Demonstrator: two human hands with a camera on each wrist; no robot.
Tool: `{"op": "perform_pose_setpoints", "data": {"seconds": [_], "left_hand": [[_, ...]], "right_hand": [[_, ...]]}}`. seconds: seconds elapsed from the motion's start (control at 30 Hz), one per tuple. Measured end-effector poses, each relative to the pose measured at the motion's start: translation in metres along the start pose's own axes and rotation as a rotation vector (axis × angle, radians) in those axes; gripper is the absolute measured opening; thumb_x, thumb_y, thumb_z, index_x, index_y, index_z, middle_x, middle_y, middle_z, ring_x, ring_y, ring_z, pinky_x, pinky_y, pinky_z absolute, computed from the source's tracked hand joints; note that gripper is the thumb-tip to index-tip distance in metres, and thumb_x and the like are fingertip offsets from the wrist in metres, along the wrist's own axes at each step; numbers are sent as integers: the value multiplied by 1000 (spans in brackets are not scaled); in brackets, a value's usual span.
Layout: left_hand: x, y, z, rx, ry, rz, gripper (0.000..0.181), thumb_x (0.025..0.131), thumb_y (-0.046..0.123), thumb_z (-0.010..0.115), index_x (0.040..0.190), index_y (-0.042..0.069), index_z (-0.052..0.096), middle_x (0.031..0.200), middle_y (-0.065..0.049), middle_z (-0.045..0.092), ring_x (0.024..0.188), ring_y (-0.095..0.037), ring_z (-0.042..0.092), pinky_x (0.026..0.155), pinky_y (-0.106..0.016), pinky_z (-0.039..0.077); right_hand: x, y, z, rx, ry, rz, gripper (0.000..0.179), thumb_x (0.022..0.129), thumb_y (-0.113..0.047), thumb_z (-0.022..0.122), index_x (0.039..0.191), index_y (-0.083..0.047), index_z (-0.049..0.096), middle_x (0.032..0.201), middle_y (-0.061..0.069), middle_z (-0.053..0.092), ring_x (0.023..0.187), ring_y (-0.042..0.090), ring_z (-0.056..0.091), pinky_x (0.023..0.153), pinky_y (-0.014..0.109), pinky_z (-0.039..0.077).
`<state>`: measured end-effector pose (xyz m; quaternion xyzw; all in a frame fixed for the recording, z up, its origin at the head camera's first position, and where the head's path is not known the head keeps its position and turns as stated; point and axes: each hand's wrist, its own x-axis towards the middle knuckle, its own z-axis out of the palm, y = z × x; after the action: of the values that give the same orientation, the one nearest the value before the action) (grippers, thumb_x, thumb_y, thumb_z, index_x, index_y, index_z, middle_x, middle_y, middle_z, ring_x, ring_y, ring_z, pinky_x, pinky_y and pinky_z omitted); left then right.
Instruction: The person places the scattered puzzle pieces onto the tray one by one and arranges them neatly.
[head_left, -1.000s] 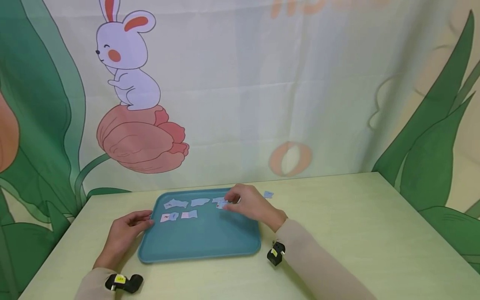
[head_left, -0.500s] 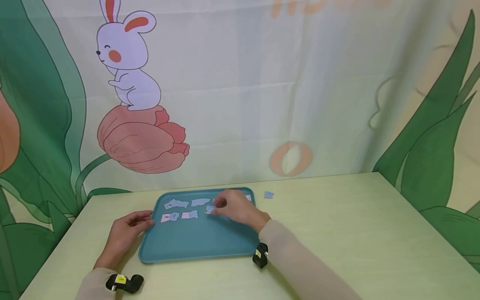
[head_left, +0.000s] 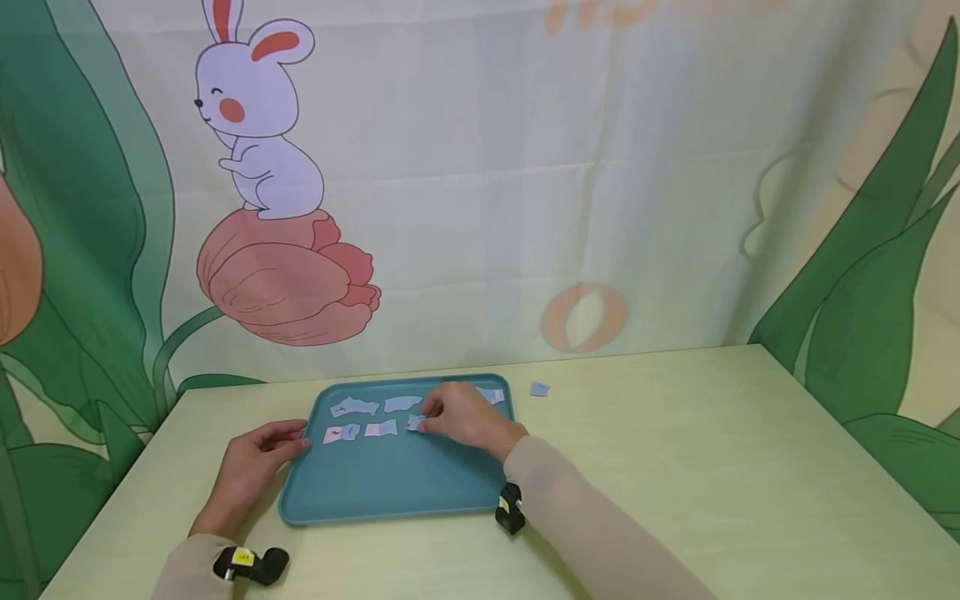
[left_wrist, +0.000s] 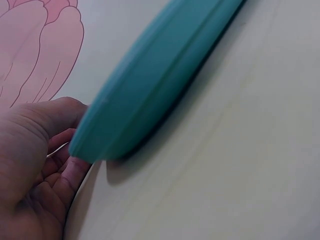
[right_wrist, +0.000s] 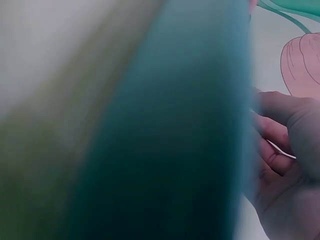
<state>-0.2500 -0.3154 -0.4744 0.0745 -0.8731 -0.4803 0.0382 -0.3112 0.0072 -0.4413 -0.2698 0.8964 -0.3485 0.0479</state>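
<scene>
A blue-green tray [head_left: 390,487] lies on the table and carries several small pale blue and pink paper pieces in two rows. My left hand [head_left: 251,467] holds the tray's left edge; in the left wrist view its thumb and fingers meet the rim [left_wrist: 100,135]. Over the tray's upper right part, my right hand [head_left: 468,417] pinches a small blue paper piece [head_left: 413,423] at the right end of the lower row. To its left lie a pink-and-blue piece [head_left: 381,428] and another such piece [head_left: 341,433]. The tray covers the right fingertips in the right wrist view.
One loose blue paper piece [head_left: 539,389] lies on the table beyond the tray's right corner. The pale wooden table [head_left: 712,467] extends to the right. A printed curtain [head_left: 450,208] with a rabbit hangs behind it.
My right hand has moved left and slightly down with the paper piece, from the upper row to the lower row. My left hand stays on the tray's edge.
</scene>
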Motion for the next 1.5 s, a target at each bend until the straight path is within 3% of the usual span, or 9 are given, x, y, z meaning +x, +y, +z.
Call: {"op": "perform_pose_setpoints", "data": {"seconds": [0.4,1.03,1.5], "left_hand": [[-1,-1,1,5,2,2,46,104,16,72,143,-4,62,127,-22,67,114,-33,61,78,-10,50],[-1,1,2,0,-7,5,45,104,15,72,144,-3,62,128,-22,67,116,-33,63,80,-9,49],[-1,0,1,0,-2,6,44,104,13,72,143,-4,62,128,-22,67,116,-33,62,80,-9,49]], "right_hand": [[2,-1,2,-27,-13,2,20,95,-13,82,113,-3,79,98,3,75,89,14,68,83,29,56],[-2,-2,1,-102,-16,-64,21,97,-11,80,116,-2,78,104,8,70,97,22,70,86,31,57],[0,-2,4,-122,-22,-38,24,97,-13,80,119,-3,78,106,5,69,97,17,68,87,29,56]]}}
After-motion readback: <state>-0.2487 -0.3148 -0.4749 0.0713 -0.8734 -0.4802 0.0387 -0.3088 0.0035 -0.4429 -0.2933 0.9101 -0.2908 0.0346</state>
